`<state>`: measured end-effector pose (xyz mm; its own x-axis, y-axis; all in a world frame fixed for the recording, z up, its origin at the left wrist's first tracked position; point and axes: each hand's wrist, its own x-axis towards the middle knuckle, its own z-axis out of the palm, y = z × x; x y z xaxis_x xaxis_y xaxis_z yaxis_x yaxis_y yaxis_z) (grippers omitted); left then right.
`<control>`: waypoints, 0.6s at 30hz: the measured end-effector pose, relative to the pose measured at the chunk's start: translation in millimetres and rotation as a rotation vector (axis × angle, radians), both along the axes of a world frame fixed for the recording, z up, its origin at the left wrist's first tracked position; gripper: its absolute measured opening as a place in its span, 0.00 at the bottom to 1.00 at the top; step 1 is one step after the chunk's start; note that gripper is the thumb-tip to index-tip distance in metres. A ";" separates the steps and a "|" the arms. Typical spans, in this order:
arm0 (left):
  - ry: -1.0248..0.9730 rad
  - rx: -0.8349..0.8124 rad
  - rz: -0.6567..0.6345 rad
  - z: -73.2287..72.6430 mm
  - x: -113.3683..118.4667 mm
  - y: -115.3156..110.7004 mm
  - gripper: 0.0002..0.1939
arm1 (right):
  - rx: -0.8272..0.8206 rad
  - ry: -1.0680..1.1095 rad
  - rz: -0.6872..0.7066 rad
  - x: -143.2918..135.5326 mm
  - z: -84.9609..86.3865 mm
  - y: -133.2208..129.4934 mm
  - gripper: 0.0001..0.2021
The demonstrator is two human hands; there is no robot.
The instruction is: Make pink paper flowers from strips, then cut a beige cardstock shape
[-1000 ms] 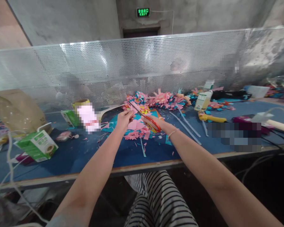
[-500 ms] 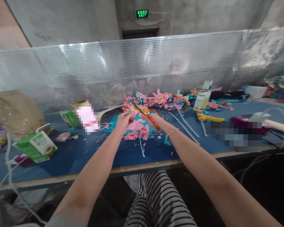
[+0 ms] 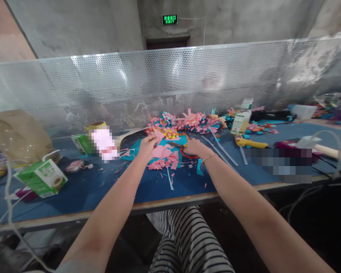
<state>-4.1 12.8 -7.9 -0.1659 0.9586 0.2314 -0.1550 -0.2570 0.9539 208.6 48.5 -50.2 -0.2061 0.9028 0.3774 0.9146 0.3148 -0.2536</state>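
My left hand point(image 3: 148, 146) pinches a small pink paper piece point(image 3: 159, 135) between thumb and fingers. My right hand point(image 3: 195, 147) grips red-handled scissors point(image 3: 189, 154), whose dark blades point left toward the pink piece, a little apart from it. Below both hands, cut pink paper pieces point(image 3: 166, 157) are heaped on a blue sheet point(image 3: 135, 148). Just behind them lies a bunch of fringed pink, blue and yellow paper point(image 3: 193, 120). The fingertips of my right hand are partly hidden behind the hand itself.
A green carton point(image 3: 47, 177) and a lit phone point(image 3: 104, 142) stand at left. To the right are clear glue sticks point(image 3: 223, 151), a bottle point(image 3: 240, 121) and a yellow glue gun point(image 3: 251, 142). A perforated metal screen point(image 3: 125, 87) borders the table's back.
The scissors have swung from a steep slant to nearly level, their blades lower and pointing left. My right hand has turned with them. My left hand still holds pink paper.
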 end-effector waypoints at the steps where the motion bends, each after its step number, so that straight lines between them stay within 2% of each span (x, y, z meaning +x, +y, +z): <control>1: 0.011 0.020 -0.016 -0.2 0.0 -0.5 0.06 | -0.013 0.002 -0.054 -2.9 2.8 -2.6 0.12; 3: 0.024 0.050 -0.052 -0.6 0.1 -1.6 0.07 | 0.013 0.057 -0.049 -10.4 10.7 -8.5 0.12; 7: 0.031 0.024 -0.105 -1.7 1.8 -3.1 0.13 | 0.066 0.411 0.241 -27.6 25.0 -17.4 0.11; 11: 0.088 -0.001 -0.164 -3.1 4.6 -5.2 0.18 | -0.008 0.682 0.445 -38.9 27.2 -20.8 0.12; 18: 0.145 0.060 -0.213 -6.2 7.6 -6.7 0.18 | -0.206 0.755 0.498 -45.8 26.9 -28.7 0.12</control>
<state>3.4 6.1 -14.1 0.0770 0.9524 0.2951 -0.0746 -0.2897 0.9542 162.8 19.7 -23.2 -0.3529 0.8404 0.4114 0.2554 0.5095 -0.8217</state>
